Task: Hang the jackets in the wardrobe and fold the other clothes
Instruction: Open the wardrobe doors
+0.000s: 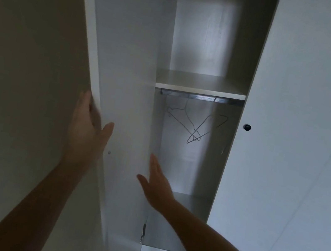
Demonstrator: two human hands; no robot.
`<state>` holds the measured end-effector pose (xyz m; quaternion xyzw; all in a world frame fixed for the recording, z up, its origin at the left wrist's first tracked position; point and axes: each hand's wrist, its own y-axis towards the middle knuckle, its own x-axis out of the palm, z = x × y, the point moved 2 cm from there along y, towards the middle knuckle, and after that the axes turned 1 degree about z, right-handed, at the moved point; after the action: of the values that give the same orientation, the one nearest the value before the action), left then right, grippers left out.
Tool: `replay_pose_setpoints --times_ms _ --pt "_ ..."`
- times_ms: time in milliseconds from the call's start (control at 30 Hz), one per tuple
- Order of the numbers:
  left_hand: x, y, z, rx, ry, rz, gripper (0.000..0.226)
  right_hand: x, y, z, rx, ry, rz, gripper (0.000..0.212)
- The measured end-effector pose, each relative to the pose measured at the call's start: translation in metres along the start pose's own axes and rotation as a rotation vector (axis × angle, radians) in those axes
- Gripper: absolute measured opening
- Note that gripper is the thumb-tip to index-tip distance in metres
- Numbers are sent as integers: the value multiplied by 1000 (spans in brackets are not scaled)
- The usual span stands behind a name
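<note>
Two hangers (194, 132) on wardrobe (200, 91) rail (197, 97) | left fingers (87, 102) grasping door (129, 75) | right fingers (154, 165) straight, released

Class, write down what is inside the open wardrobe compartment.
Left hand holds the door open: two hangers on a rail under a bare shelf, no jackets. The right arm covers part of the floor.

Wardrobe (202, 44) — its left door (126, 64) stands open. Left grip (87, 127) clasps the door's free edge, thumb on the inner face. Right grip (157, 183) flat, fingers straight, low in the opening. Two wire hangers (195, 130) hang from the rail (197, 96) — just under the shelf (199, 90).
</note>
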<state>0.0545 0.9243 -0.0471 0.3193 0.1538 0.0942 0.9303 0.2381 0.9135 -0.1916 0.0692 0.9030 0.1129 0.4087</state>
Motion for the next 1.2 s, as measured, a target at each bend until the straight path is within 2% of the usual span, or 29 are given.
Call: replay_pose_setpoints --times_ms 67,133,233,333,533,600,733,900,1067,1133,1200 --pt "8 -9 3 164 242 103 78 -25 4 21 32 -22 50 74" --pt "20 -19 10 258 389 202 79 -49 7 41 56 -37 99 73" --pt "47 -26 21 337 479 255 74 -85 11 71 81 -54 153 72" --pt "82 -26 29 405 460 247 66 -121 15 101 87 -146 162 70" --pt "192 -20 35 317 327 92 56 -203 25 157 63 -261 205 59" --pt "233 -22 28 310 320 -2 53 -229 30 180 68 -329 177 55" --pt "306 -28 -2 187 318 -188 48 -272 48 213 99 -429 181 51" --pt "380 -21 -26 287 297 -333 41 -311 89 223 26 -576 174 49" --pt "449 16 -36 264 165 -435 44 -342 139 212 -152 -962 149 49" --pt "472 33 -40 238 96 -479 47 -352 157 200 -288 -1210 137 45" --pt "492 47 -45 244 37 -532 49 -357 176 188 -429 -1507 45 43"
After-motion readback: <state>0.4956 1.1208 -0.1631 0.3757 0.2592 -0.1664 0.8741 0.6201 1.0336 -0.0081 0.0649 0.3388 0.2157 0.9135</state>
